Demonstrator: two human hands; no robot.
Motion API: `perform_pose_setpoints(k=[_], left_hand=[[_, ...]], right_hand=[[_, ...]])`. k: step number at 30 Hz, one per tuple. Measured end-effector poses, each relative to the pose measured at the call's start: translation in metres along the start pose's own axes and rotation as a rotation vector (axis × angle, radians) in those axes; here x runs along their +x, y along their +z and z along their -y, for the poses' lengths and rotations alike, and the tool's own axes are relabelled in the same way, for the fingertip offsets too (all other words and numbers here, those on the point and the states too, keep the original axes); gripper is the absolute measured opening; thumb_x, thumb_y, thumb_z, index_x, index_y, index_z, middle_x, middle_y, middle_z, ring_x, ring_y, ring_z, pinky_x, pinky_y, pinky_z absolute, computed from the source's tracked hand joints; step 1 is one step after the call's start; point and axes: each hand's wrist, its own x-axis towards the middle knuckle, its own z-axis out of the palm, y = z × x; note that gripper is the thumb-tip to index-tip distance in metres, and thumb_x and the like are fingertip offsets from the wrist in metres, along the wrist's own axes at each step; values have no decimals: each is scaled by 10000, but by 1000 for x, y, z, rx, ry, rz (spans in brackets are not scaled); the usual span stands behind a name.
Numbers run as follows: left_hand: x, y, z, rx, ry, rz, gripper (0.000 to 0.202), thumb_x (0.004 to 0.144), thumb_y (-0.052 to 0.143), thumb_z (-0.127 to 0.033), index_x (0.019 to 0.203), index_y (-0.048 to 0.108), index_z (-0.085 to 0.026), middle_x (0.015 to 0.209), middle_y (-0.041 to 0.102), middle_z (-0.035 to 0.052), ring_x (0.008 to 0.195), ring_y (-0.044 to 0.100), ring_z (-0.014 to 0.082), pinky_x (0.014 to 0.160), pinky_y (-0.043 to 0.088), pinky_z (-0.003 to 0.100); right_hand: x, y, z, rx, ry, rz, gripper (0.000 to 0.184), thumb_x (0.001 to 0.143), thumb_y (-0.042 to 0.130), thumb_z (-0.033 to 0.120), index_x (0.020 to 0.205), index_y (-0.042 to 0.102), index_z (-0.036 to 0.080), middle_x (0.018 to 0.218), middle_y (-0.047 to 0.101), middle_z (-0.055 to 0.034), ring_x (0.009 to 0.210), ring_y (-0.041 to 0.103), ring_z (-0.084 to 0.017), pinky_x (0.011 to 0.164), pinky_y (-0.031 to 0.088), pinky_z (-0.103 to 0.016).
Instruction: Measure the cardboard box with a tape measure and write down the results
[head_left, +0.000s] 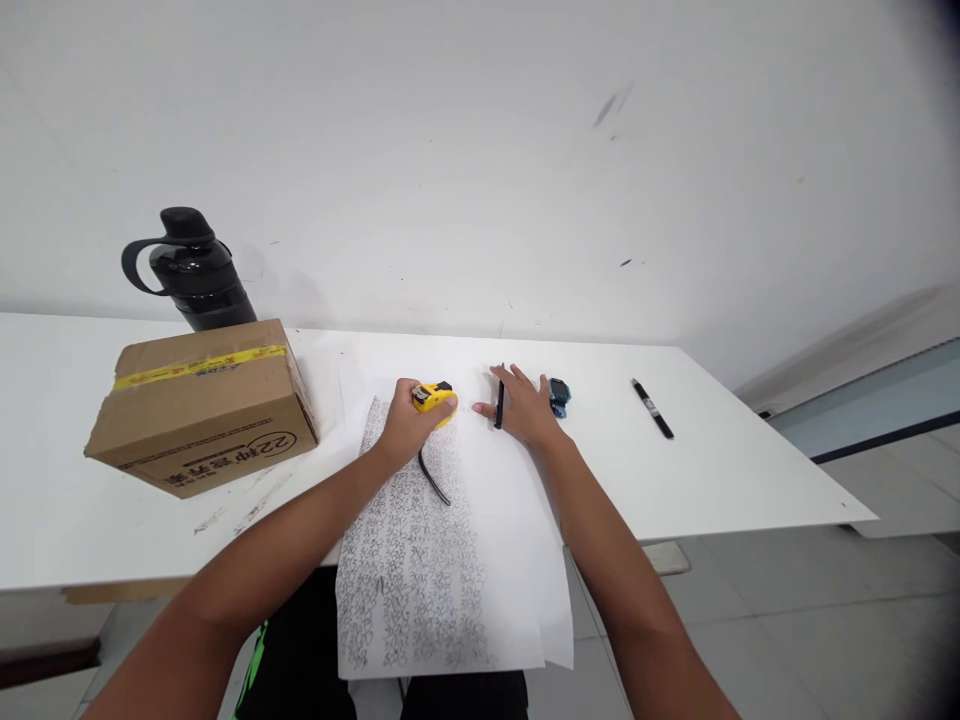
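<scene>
My left hand [406, 425] is closed round a yellow and black tape measure [435, 402], just above the upper part of the written sheet. A black wrist strap [433, 480] trails from the tape measure over the paper. The paper [420, 580] is covered in dense dark handwriting on its left side, bare on its right, and hangs past the table's front edge. My right hand [526, 408], its fingers spread, rests at the paper's upper right with a black pen [500, 400] between thumb and forefinger. Close beside that hand lies a small blue device with a dark face [559, 393].
On the left stands a brown cardboard box [202, 410] with yellow tape, and behind it a black bottle [199, 275]. Another black pen [652, 408] lies to the right on the white table [720, 470]. A wall runs along the back edge.
</scene>
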Motion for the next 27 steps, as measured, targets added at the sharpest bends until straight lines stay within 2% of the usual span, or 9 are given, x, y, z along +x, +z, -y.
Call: perform_pose_setpoints(k=[7, 10, 13, 15, 20, 23, 27], left_hand=[[-3, -2, -1, 98, 25, 56, 527, 623, 790, -438, 943, 434, -217, 890, 542, -5, 768, 555, 117, 652, 437, 242], [-4, -2, -2, 102, 40, 47, 520, 625, 788, -428, 934, 425, -219, 906, 538, -3, 786, 548, 121, 677, 433, 253], [-5, 0, -2, 111, 66, 41, 497, 634, 783, -392, 925, 420, -219, 955, 536, 10, 818, 543, 127, 710, 429, 263], [-5, 1, -1, 142, 92, 27, 478, 628, 786, -354, 903, 419, -218, 999, 533, 23, 871, 538, 142, 748, 426, 279], [-8, 1, -2, 295, 126, 16, 450, 603, 793, -306, 877, 446, -223, 1071, 523, 40, 1020, 494, 195, 841, 408, 333], [-10, -1, -4, 331, 147, 102, 494, 599, 806, -359, 913, 448, -229, 1093, 526, 47, 978, 517, 198, 811, 421, 341], [-13, -2, -10, 397, 269, 354, 564, 557, 833, -432, 955, 486, -234, 1098, 560, 59, 969, 535, 225, 810, 432, 367]], right_hand=[[1, 1, -2, 38, 59, -62, 589, 890, 453, 531, 1381, 373, 214, 1473, 400, -142, 1413, 249, -299, 1103, 25, -643], [3, 2, -4, 128, 65, -149, 498, 903, 446, 472, 1321, 405, 203, 1392, 499, -148, 1344, 383, -298, 1098, 26, -645], [4, 3, -3, 227, 67, -237, 380, 918, 407, 363, 1261, 411, 200, 1248, 624, -114, 1206, 540, -246, 1116, 48, -601], [4, 3, -2, 256, 62, -282, 332, 915, 382, 309, 1226, 419, 199, 1169, 672, -92, 1159, 575, -218, 1130, 80, -556], [3, 0, 4, 321, 67, -385, 299, 904, 364, 341, 1146, 478, 205, 1030, 713, -76, 1087, 616, -210, 1128, 165, -492], [1, -4, 11, 409, 102, -464, 326, 898, 383, 411, 1127, 506, 214, 1033, 706, -95, 1066, 623, -233, 1081, 274, -489], [-1, -8, 18, 688, 109, -499, 369, 909, 379, 483, 1128, 498, 211, 1060, 693, -120, 1089, 624, -250, 979, 410, -470]])
